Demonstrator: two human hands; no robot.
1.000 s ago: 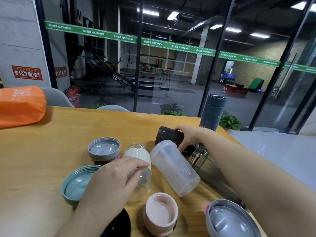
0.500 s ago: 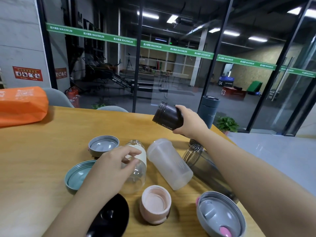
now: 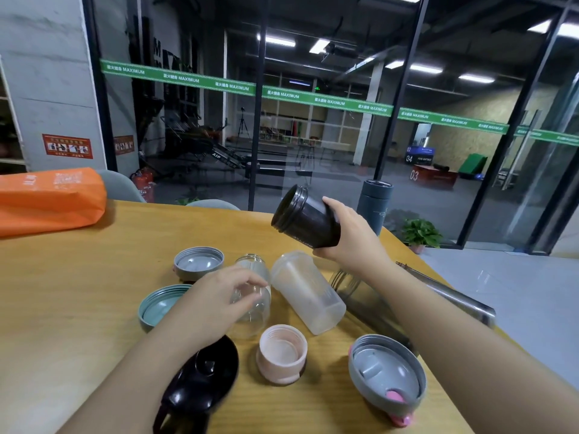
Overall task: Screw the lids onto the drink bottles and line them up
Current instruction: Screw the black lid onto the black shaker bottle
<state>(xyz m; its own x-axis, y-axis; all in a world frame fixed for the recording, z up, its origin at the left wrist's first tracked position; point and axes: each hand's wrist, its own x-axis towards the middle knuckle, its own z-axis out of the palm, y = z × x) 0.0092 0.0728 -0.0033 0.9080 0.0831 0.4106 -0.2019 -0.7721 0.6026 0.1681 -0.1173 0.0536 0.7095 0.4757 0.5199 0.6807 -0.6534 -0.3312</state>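
Lifted since earlier: right hand (image 3: pixel 351 242) grips black bottle (image 3: pixel 305 222) clear of surface (image 3: pixel 62 292), mouth toward 10 o'clock. Left hand (image 3: pixel 216 300) loosely open over clear bottle (image 3: pixel 253 296). Next: black lid (image 3: pixel 203 371), 6 o'clock.

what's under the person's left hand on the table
The left hand rests on a clear bottle lying on its side on the wooden table. The hand covers part of the bottle, so its left side cannot be seen.

Dim room lit by ceiling strip lights (image 3: pixel 426 69); glare on glass, wide-angle bending at edges, slight blur
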